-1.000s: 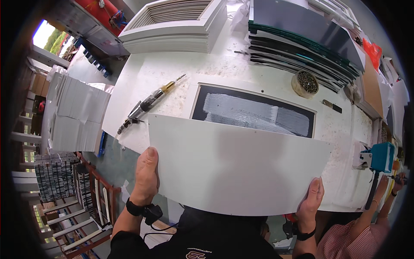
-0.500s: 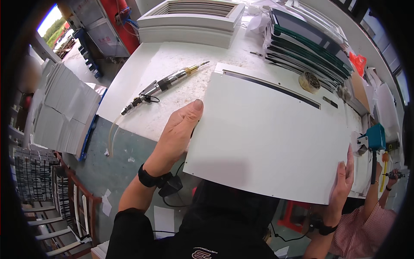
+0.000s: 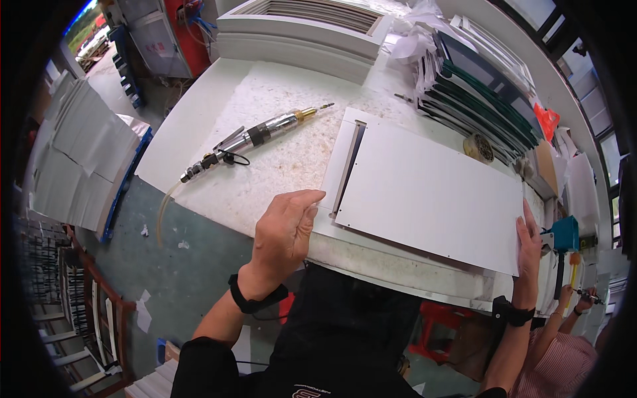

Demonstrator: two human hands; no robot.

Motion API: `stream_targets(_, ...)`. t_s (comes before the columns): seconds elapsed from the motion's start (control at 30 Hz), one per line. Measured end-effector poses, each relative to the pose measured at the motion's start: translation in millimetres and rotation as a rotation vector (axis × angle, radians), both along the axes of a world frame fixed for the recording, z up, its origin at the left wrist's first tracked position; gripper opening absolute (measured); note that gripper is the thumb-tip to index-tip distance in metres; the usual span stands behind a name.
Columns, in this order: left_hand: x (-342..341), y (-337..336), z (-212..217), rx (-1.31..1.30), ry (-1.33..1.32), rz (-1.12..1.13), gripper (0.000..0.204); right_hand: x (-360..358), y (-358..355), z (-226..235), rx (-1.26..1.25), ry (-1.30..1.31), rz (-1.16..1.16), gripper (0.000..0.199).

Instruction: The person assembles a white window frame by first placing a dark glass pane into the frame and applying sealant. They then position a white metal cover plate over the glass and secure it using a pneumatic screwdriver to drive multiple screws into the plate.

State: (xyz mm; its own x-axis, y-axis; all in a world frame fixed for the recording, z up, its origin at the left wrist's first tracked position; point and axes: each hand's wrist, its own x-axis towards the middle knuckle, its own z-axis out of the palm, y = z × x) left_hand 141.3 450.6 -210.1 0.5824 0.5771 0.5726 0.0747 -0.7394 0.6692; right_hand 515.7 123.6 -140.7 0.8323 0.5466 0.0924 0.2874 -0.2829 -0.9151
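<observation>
A flat white panel point(image 3: 431, 192) with small holes along its edges lies over the near side of the workbench, a long narrow slot at its left end. My right hand point(image 3: 529, 242) grips its right edge, thumb on top. At the panel's left end is my left hand point(image 3: 282, 229), fingers stretched out and close together, fingertips at the edge; I see no firm hold there. An air screwdriver point(image 3: 259, 132) with a bit and a hose lies on the bench beyond my left hand.
White frames point(image 3: 298, 50) are stacked at the back. Dark green-edged panels point(image 3: 478, 99) stand in a pile at the right rear, near a round tub of screws point(image 3: 478, 148). White boards point(image 3: 83, 152) are stacked on the left. Another person point(image 3: 564, 351) works at the right.
The panel has turned so its slot moved from the far side to the left end, and it has come lower onto the bench. My left hand has loosened from its side.
</observation>
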Motion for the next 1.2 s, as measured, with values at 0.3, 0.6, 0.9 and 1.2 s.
stream_targets(0.3, 2, 1, 0, 0.113, 0.043, -0.008, 0.025, 9, 21, -13, 0.002, -0.006, 0.027, 0.059)
stream_targets(0.6, 3, -1, -3, 0.143, 0.055, -0.020, 0.021, 21, 29, -14, -0.049, -0.019, 0.000, 0.058)
stream_targets(0.9, -7, 0, -10, 0.115, 0.044, -0.135, 0.045, 28, 29, -25, -0.036, -0.050, 0.018, 0.056)
stream_targets(1.2, 8, -3, 2, 0.418, 0.289, -0.121, 0.048, -10, 49, -17, -0.072, -0.078, -0.072, 0.057)
